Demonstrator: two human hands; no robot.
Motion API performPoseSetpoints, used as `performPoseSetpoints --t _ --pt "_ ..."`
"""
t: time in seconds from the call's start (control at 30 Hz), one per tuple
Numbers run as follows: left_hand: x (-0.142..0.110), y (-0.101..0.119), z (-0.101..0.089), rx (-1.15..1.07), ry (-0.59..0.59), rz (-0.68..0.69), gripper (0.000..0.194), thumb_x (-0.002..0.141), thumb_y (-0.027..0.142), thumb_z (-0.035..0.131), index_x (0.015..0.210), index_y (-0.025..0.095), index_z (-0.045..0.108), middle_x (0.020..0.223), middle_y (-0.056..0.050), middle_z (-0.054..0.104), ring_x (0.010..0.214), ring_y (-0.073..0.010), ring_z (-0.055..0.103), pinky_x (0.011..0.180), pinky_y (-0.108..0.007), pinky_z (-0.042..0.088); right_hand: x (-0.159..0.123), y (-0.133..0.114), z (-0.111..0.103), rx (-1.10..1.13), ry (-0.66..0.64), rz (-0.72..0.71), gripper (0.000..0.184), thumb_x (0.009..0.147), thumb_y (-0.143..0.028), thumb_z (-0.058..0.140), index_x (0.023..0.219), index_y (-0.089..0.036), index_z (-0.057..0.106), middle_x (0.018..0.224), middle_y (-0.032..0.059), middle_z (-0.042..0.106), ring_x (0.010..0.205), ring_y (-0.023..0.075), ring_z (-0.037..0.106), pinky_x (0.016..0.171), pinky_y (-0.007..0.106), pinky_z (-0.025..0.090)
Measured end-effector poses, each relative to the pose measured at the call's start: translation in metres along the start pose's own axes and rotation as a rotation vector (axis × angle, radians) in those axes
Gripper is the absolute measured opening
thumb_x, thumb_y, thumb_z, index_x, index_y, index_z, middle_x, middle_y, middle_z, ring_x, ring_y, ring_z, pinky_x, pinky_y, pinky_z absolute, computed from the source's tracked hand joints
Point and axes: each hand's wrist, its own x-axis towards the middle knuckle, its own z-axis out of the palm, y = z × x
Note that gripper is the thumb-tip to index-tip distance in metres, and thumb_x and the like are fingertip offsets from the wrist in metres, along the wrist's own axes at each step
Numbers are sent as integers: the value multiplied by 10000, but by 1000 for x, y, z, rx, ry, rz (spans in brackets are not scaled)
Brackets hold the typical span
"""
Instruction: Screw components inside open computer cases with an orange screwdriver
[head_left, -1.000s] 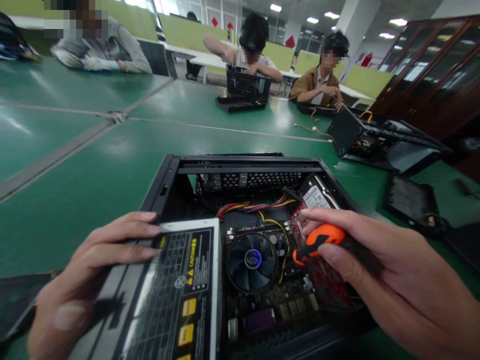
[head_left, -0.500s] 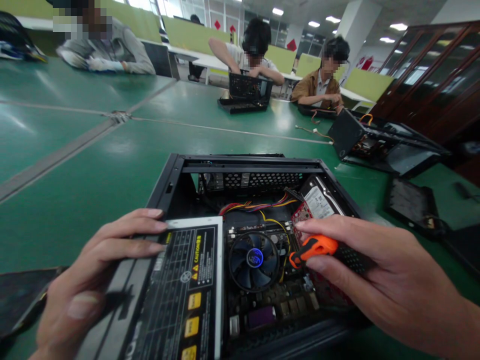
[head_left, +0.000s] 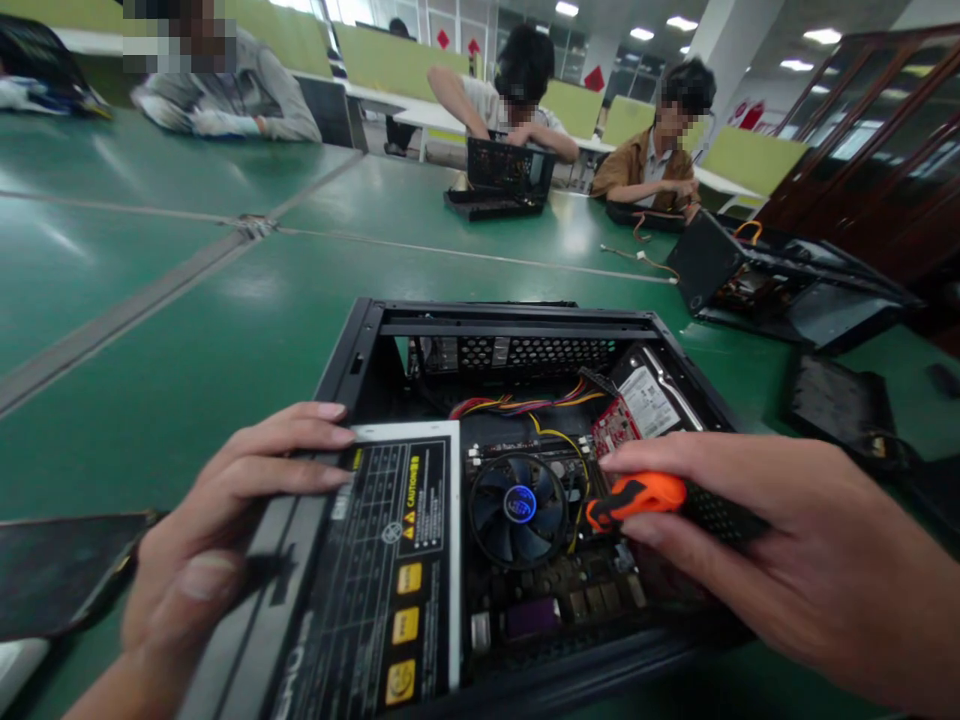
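Here's the left hand (head_left: 187, 540), clasping the power supply (head_left: 382, 560), fingers over its far corner, thumb against the grey side! That labelled box sits at the left of the open computer case (head_left: 349, 355); whether it rests on the frame, we can't tell. Over to the right hand (head_left: 802, 540): thumb and fingers pinch an orange-and-black screwdriver (head_left: 641, 497), held above the right part of the case, its shaft not to be made out. Between the two hands, the cooling fan (head_left: 519, 510) faces up, a yellow cable (head_left: 559, 434) curving past it. Beyond the screwdriver, a red circuit board (head_left: 616, 428) lies beside the hard drive (head_left: 647, 403). And across the green tabletop (head_left: 187, 350), a person in a white shirt (head_left: 484, 98) has both arms at another black case (head_left: 510, 175).
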Motion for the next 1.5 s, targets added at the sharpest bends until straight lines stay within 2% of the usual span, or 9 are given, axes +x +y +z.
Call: performPoseSetpoints --t 0.1,0.27,0.53,0.8,0.97,1.13,1.37,1.43,1.5 --pt "2 0 0 -121 43 69 450 949 546 324 1059 321 698 1171 -25 677 1210 -326 560 1118 -530 399 -7 -10 -5 -31 23 44 276 939 -308 607 1214 -323 627 1035 -16 780 885 199 762 760 251 629" --pt "6 12 -11 -123 -159 63 398 996 443 329 1224 359 645 1318 5 613 1327 -306 475 1185 -505 334 4 -28 7 34 1 -97 235 942 -212 566 1168 -252 617 1024 -16 787 863 157 763 863 207 607" --pt "7 24 -8 -141 -143 52 409 1004 470 307 1207 332 634 1309 -10 599 1324 -300 465 1194 -503 317 18 -29 20 81 -41 -164 197 923 -150 565 1099 -189 644 1004 -21 782 904 70 738 912 83 521" --pt "9 19 -8 -175 -132 114 402 1006 472 336 1223 311 634 1308 -2 598 1336 -241 466 1207 -390 324 16 -29 18 21 -3 -212 191 966 -161 507 1123 -181 615 1016 -12 781 930 69 733 940 77 500" --pt "8 19 -9 -175 -142 113 399 1009 475 340 1227 299 625 1317 -9 586 1340 -240 460 1212 -380 313 15 -29 19 37 2 -211 195 979 -177 502 1145 -186 603 1010 -15 777 913 71 732 936 90 506" --pt "8 22 -8 -172 -132 91 402 1009 494 333 1215 316 628 1306 -11 591 1333 -258 460 1206 -416 319 16 -29 20 64 -34 -229 176 1007 -232 510 1149 -171 595 977 13 771 860 114 731 770 165 569" --pt "7 26 -6 -175 -95 49 395 998 508 344 1177 325 645 1281 -7 605 1316 -271 473 1194 -427 322 26 -35 23 108 -6 -272 179 1000 -327 575 1022 -167 650 770 -17 717 623 122 642 573 248 514" --pt "7 28 -4 -175 -70 28 392 993 521 352 1146 326 656 1263 -2 614 1302 -269 487 1190 -420 327 30 -37 22 124 -37 -242 152 996 -287 571 1026 -168 661 827 -1 740 682 130 671 621 242 541" --pt "8 31 -1 -172 -39 6 392 988 537 357 1110 329 666 1239 0 626 1286 -270 502 1186 -421 331 32 -37 21 162 -103 -238 166 991 -213 541 1101 -165 657 975 21 763 843 134 708 759 216 568"
